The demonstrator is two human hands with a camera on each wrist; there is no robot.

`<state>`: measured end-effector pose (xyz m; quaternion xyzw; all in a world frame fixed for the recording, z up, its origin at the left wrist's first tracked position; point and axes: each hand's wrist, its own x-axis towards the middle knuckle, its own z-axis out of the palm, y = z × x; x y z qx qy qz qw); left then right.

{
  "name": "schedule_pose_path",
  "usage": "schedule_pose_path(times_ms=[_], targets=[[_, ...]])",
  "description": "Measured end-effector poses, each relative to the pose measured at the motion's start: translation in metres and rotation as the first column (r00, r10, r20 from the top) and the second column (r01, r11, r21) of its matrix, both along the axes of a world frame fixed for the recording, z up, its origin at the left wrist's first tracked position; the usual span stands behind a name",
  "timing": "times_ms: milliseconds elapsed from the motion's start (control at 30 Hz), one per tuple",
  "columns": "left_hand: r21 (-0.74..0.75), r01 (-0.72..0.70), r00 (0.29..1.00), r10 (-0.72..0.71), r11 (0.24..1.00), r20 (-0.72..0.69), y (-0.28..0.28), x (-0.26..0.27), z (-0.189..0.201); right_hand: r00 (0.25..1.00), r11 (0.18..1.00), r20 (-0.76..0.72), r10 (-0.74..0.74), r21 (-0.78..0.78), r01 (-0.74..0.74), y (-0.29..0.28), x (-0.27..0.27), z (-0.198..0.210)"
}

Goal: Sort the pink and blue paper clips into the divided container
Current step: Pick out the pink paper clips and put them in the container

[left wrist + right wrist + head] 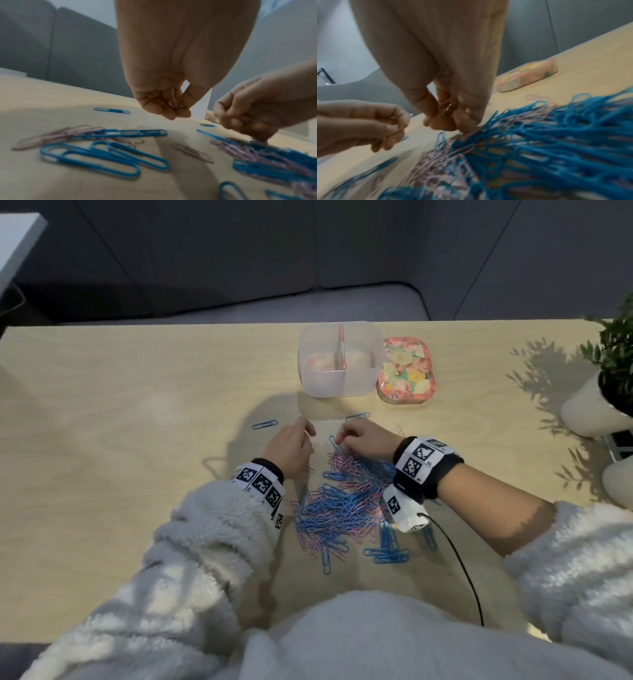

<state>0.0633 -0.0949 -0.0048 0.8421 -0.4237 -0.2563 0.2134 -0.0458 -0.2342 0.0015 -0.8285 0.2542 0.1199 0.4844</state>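
A tangled pile of pink and blue paper clips (346,501) lies on the wooden table (137,405) in front of me. Beyond it stands the translucent divided container (311,381), with a pink divider (340,347) down its middle; what lies inside is unclear. My left hand (306,430) hovers left of the pile's far end, fingers curled, pinching what looks like a pink clip (399,128). My right hand (342,440) is at the pile's far edge, fingertips (467,125) on the clips and thin pink clips (443,108) held between its curled fingers.
A floral lid (407,371) lies right of the container. Single blue clips (264,424) (358,416) lie apart near the hands. A potted plant (596,409) stands at the right edge. A black cable (459,563) runs from my right wrist towards me.
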Motion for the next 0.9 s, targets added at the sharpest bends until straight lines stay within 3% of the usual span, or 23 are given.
schedule_pose_path(times_ms=[100, 167, 367, 500, 633, 800, 900], targets=[[-0.017, -0.036, 0.984, 0.033, 0.999, -0.176, -0.003, -0.004, 0.005, 0.987, 0.977, -0.07, 0.144, -0.151, -0.153, 0.007, 0.005, -0.004], [-0.015, -0.004, 0.977, 0.0, 1.0, -0.214, -0.005, -0.008, 0.007, 0.992, 0.966, -0.065, 0.106, -0.232, -0.118, 0.003, 0.005, -0.007], [0.071, 0.114, 0.986, -0.104, 0.991, -0.128, -0.013, -0.013, -0.003, 0.993, 0.95, 0.012, -0.12, -0.29, 0.118, -0.027, -0.009, -0.007], [0.15, 0.231, 0.973, -0.226, 0.961, -0.047, -0.016, -0.008, -0.005, 0.999, 0.983, 0.031, 0.032, -0.182, -0.026, -0.009, -0.018, -0.003], [0.171, 0.22, 0.973, -0.228, 0.96, 0.026, -0.015, -0.009, -0.006, 0.968, 0.899, -0.05, 0.248, -0.36, -0.249, 0.004, -0.019, -0.009], [0.184, 0.206, 0.971, -0.224, 0.961, 0.082, -0.012, -0.012, -0.01, 0.961, 0.783, -0.127, 0.247, -0.559, -0.275, 0.019, -0.013, -0.011], [0.168, 0.197, 0.974, -0.212, 0.966, 0.074, -0.007, -0.011, -0.012, 0.962, 0.781, -0.134, 0.239, -0.561, -0.273, 0.021, -0.009, -0.013]])
